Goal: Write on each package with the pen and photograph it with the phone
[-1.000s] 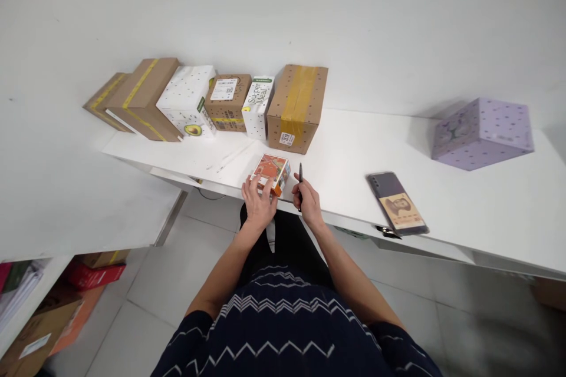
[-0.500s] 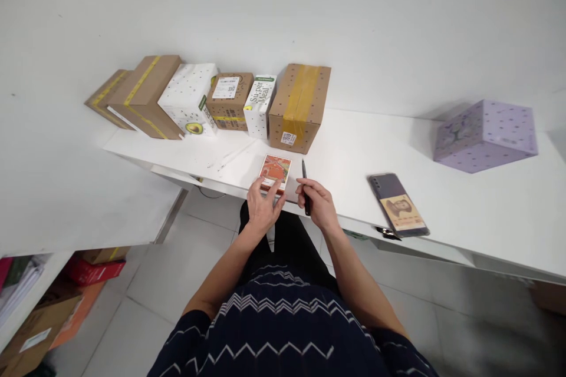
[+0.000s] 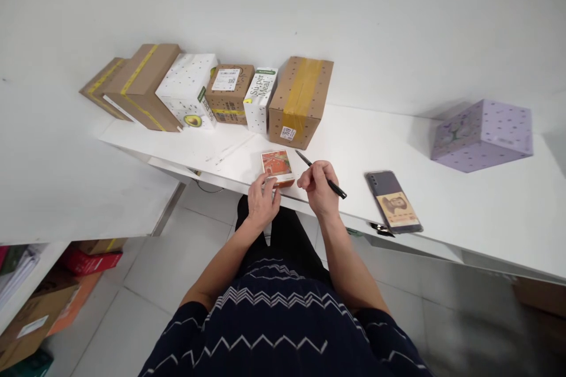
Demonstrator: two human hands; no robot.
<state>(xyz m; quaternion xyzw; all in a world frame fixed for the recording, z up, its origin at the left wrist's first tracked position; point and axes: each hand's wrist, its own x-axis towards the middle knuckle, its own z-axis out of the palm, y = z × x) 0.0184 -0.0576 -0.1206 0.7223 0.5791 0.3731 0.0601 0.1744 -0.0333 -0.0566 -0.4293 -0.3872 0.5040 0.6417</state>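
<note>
My right hand is closed around a black pen that slants across it. The bare tip points up and left, just above the white table surface. Left of it lies a small flat box with an orange-red picture on top and a white band along its front. My left hand rests its spread fingertips on the near left corner of this box. The thumb's contact with the box is hard to make out. The pen tip is apart from the box, just beyond its far right corner.
Along the wall stand brown cartons with yellow tape and white boxes with avocado pictures. A phone lies right of my hands, near the front edge. A lilac box stands farther right. Open drawers jut out below the tabletop.
The pen has swung from nearly upright to a slant, its tip now leaning left. My right hand has risen slightly. The small box has turned a little under my left hand.
</note>
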